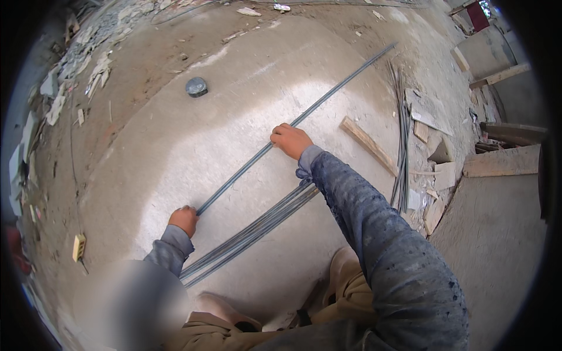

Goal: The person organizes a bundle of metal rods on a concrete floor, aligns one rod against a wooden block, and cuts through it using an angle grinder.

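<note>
Left grip [184,220] and right grip [291,141] clasp metal rods [236,177] over dusty concrete floor [205,146] edged by rubble [117,32].

Both hands [291,141] around thin grey rods [235,178], a rod bundle [257,225] nearer the feet [341,264] on the concrete floor [187,158].

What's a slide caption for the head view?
Left hand and right hand gripping long, thin grey metal rods over a pale concrete floor, near a bundle of similar rods.
</note>
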A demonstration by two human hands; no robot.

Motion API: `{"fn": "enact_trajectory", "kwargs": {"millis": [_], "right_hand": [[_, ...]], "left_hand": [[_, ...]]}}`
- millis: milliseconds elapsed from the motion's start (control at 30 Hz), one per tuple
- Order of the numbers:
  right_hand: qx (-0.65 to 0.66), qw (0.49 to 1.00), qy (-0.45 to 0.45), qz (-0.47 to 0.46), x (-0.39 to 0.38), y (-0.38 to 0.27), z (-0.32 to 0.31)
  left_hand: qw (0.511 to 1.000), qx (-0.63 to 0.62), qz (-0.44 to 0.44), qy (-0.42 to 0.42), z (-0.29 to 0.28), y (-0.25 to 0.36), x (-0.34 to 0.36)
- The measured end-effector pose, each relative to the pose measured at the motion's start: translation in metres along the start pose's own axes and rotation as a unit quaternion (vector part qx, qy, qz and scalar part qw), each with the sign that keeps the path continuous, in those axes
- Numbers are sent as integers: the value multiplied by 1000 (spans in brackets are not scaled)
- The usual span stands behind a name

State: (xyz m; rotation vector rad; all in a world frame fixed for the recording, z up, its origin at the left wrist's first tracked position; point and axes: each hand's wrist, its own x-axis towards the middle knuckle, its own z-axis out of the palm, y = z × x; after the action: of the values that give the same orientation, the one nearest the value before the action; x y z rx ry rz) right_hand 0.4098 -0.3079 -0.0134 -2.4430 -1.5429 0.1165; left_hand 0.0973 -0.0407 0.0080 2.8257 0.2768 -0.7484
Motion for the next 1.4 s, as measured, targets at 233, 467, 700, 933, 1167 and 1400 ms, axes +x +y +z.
{"fn": "enact_trajectory", "kwargs": {"millis": [233,467,700,933,1167,1400], "right_hand": [[-5,998,-67,8,7,-2,-10],[17,996,-80,23,8,-3,-11],[88,990,-110,16,14,11,-7],[110,988,-101,41,9,15,-10],[130,987,-94,32,19,3,-14],[152,986,-63,22,17,-1,-9]], "left_hand": [[1000,2,-3,2,-3,2,-2],[1000,-8,-16,-1,-11,5,-3],[1000,-15,-13,1,-12,7,-2],[1000,-19,9,6,-6,6,1],[980,-184,-1,77,-4,-50,-17],[957,-138,-230,110,41,-178,-122]]}}
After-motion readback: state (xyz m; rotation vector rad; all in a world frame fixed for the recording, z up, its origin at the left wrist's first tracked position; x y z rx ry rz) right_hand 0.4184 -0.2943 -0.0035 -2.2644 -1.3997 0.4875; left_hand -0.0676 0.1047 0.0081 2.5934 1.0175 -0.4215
